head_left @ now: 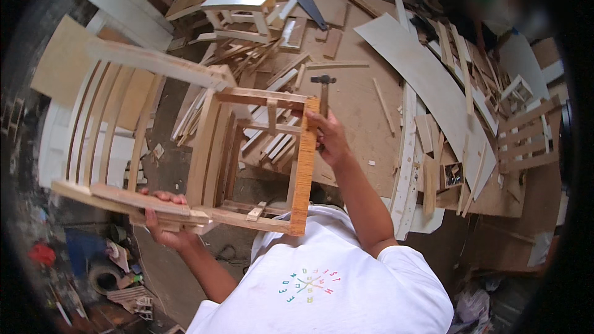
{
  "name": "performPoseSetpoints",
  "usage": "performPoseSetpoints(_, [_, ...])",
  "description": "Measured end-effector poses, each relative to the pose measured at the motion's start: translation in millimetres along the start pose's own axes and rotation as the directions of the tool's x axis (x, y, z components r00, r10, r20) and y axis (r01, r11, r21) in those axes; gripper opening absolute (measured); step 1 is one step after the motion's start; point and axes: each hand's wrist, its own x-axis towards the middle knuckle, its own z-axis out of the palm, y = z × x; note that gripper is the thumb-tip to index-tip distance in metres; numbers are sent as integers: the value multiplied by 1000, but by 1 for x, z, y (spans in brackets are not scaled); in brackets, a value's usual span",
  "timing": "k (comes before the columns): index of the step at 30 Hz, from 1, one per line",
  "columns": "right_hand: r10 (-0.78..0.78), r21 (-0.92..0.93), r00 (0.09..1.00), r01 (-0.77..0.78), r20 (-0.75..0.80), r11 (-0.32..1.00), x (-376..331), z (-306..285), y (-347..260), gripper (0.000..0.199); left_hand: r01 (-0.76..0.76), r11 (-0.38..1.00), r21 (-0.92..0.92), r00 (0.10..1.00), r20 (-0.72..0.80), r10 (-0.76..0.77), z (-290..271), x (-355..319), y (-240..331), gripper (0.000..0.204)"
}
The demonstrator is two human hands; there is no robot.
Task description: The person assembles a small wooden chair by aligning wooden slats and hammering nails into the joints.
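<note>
A small wooden chair frame, turned on its side, is held up before my chest. Its slatted part points left, and an orange-brown wood-grain board edges its right end. My left hand grips the lower rail from beneath, fingers curling over the top. My right hand closes on the upper part of the grained board. Just above it shows a hammer, its handle running down to the hand; whether my fingers also hold that handle is hidden.
Beyond the frame lies a wide brown board strewn with wood strips. A handsaw and a small white-topped stool are at the back. Long white panels and another slatted piece lie right; clutter with a tape roll lies lower left.
</note>
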Motion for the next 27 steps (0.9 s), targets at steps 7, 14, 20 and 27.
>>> performPoseSetpoints(7, [131, -289, 989, -107, 63, 951, -67, 35, 51, 72, -177, 971, 159, 894, -386, 226, -27, -112, 27, 55])
performPoseSetpoints(14, [-98, -487, 994, 108, 46, 867, -134, -7, 101, 52, -193, 954, 231, 848, -450, 280, -33, -222, 62, 56])
performPoseSetpoints(20, [29, -399, 1000, -22, 9, 917, -174, 11, 68, 36, -193, 953, 234, 736, -608, 298, -58, -284, 75, 58])
performPoseSetpoints(27, [204, -565, 973, -110, 106, 818, -267, -51, 133, 53, -137, 957, 256, 516, -807, 289, -79, -325, 26, 56])
